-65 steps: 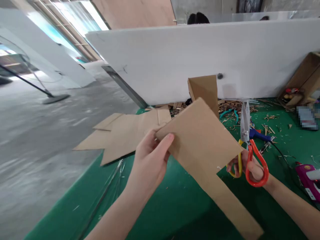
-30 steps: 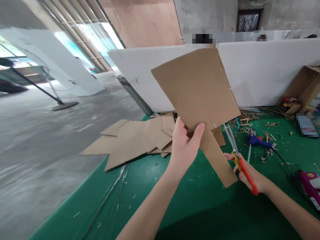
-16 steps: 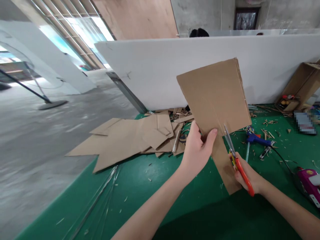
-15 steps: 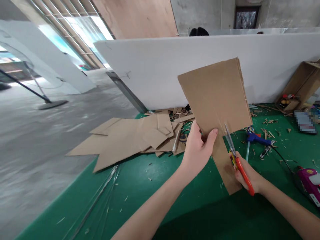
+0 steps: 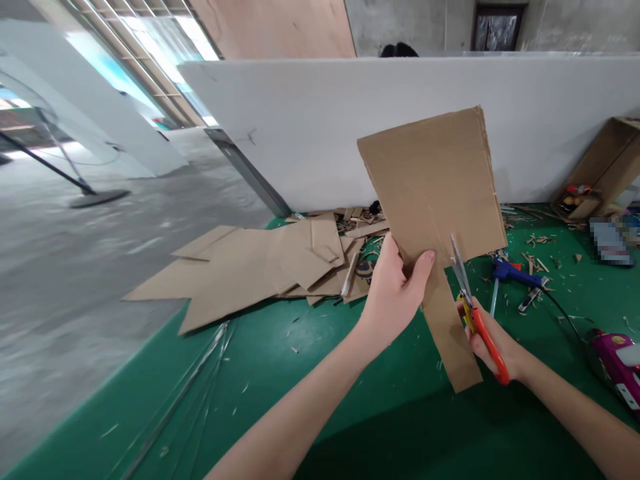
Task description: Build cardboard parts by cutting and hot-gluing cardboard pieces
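My left hand pinches a brown cardboard piece near its lower middle, thumb in front and fingers behind. The piece has a broad upper part and a narrow strip running down toward the table. A pair of scissors with orange-red and yellow handles is in my right hand. Its blades point up and lie at the lower edge of the broad part, beside the strip. Most of my right fingers are hidden behind the handles.
Flat cardboard sheets lie at the left on the green table. A blue glue gun, a utility knife, a purple device and a cardboard box are at right. Scraps lie around. A white partition stands behind.
The whole view has shifted slightly, with the background a little higher in it. Both hands keep their hold; the scissors and cardboard have barely moved relative to each other.
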`<state>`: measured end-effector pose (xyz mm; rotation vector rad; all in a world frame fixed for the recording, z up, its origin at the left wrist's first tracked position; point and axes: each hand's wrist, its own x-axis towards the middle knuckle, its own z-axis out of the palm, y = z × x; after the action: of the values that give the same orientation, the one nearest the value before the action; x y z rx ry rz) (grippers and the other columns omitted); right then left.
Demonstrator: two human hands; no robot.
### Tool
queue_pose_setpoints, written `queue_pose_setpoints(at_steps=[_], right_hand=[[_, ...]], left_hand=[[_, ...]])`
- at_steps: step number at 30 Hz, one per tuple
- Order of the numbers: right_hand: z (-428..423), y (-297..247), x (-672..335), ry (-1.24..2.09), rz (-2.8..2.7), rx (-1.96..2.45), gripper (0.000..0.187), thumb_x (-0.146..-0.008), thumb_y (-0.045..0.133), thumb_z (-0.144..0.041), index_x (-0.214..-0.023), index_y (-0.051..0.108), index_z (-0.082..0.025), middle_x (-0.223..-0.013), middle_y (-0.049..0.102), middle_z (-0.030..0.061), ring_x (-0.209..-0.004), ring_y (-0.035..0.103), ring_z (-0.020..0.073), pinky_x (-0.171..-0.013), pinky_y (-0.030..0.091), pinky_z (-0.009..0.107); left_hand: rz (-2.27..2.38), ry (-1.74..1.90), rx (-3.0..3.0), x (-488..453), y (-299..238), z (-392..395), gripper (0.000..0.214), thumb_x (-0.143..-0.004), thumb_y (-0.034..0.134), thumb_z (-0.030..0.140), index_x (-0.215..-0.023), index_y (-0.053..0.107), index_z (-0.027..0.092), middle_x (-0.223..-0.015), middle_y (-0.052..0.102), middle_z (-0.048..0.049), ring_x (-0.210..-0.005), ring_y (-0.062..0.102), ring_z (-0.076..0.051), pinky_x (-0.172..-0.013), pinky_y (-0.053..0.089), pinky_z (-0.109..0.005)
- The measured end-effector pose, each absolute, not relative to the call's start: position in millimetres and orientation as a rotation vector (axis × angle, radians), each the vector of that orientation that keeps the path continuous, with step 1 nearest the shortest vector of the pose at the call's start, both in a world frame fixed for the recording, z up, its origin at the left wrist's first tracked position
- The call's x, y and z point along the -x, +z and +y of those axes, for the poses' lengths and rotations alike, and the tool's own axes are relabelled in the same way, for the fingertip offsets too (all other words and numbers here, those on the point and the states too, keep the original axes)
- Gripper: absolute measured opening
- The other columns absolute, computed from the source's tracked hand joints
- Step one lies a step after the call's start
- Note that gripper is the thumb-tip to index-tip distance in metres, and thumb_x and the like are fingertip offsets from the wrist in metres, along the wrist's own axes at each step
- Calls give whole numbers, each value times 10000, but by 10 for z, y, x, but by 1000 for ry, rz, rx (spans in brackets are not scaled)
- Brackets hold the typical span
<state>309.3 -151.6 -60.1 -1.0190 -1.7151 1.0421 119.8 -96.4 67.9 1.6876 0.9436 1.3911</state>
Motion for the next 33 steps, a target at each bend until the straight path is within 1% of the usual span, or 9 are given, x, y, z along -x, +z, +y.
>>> queue_pose_setpoints(at_steps=[2, 5, 8, 11, 13, 17, 21, 26, 33], right_hand=[[-1512, -614, -3087, 1035, -1721, 1006, 428, -911, 539, -530, -1240, 538, -258, -1103, 599, 99, -913, 614, 232, -809, 574, 347], [-1488, -608, -3081, 998, -1719, 1038, 415, -892, 564, -504, -1204, 538, -232, -947, 604, 73, -779, 605, 216, -687, 561, 329], [-1462, -585, -3079, 936, -1748, 1073, 317, -895, 541, -447, -1116, 536, -220, -822, 576, 36, -656, 562, 188, -595, 506, 310], [-1450, -567, -3069, 867, -1790, 1118, 211, -889, 500, -373, -1029, 511, -215, -763, 549, 16, -585, 508, 167, -545, 438, 295], [-1449, -562, -3054, 804, -1810, 1159, 163, -878, 494, -345, -980, 496, -218, -745, 544, 14, -579, 498, 169, -541, 414, 294], [-1450, -548, -3025, 685, -1818, 1214, 106, -881, 494, -329, -899, 467, -228, -743, 543, 16, -593, 510, 178, -575, 418, 305], [-1464, -489, -3027, 660, -1860, 1166, 142, -901, 465, -352, -951, 489, -222, -781, 543, 30, -633, 534, 197, -597, 434, 325], [-1499, -409, -3040, 638, -1909, 1115, 229, -921, 458, -420, -1014, 506, -216, -913, 558, 75, -804, 569, 246, -730, 478, 388], [-1500, -426, -3009, 649, -1841, 1208, 184, -918, 461, -402, -942, 491, -222, -842, 553, 56, -715, 551, 219, -635, 461, 346]], left_hand=[[940, 1379, -1689, -1199, 684, -972, 239, -919, 547, 260, -1143, 483, 202, -1191, 663, -101, -1109, 650, -232, -912, 561, -387], [934, 1368, -1709, -1201, 705, -997, 249, -915, 552, 271, -1149, 492, 208, -1197, 665, -101, -1114, 650, -244, -907, 564, -394], [933, 1362, -1729, -1205, 733, -1041, 270, -914, 557, 272, -1168, 494, 204, -1209, 661, -109, -1130, 641, -247, -927, 554, -397], [939, 1366, -1740, -1210, 743, -1076, 272, -917, 554, 267, -1173, 495, 200, -1219, 656, -118, -1139, 635, -247, -934, 549, -400], [948, 1373, -1747, -1213, 738, -1083, 263, -917, 553, 269, -1166, 501, 199, -1218, 656, -117, -1134, 637, -250, -929, 549, -405], [978, 1382, -1766, -1211, 731, -1070, 254, -914, 561, 281, -1145, 504, 194, -1153, 675, -109, -1072, 658, -244, -871, 562, -389], [987, 1361, -1818, -1196, 748, -1063, 235, -915, 551, 264, -1132, 505, 189, -1123, 682, -103, -1048, 664, -236, -834, 565, -364], [1030, 1308, -1835, -1202, 741, -1069, 233, -910, 556, 252, -1126, 497, 187, -1100, 690, -107, -1021, 678, -247, -784, 573, -357], [973, 1323, -1799, -1230, 678, -1058, 265, -909, 562, 251, -1159, 494, 195, -1165, 679, -110, -1108, 659, -263, -844, 581, -384]])
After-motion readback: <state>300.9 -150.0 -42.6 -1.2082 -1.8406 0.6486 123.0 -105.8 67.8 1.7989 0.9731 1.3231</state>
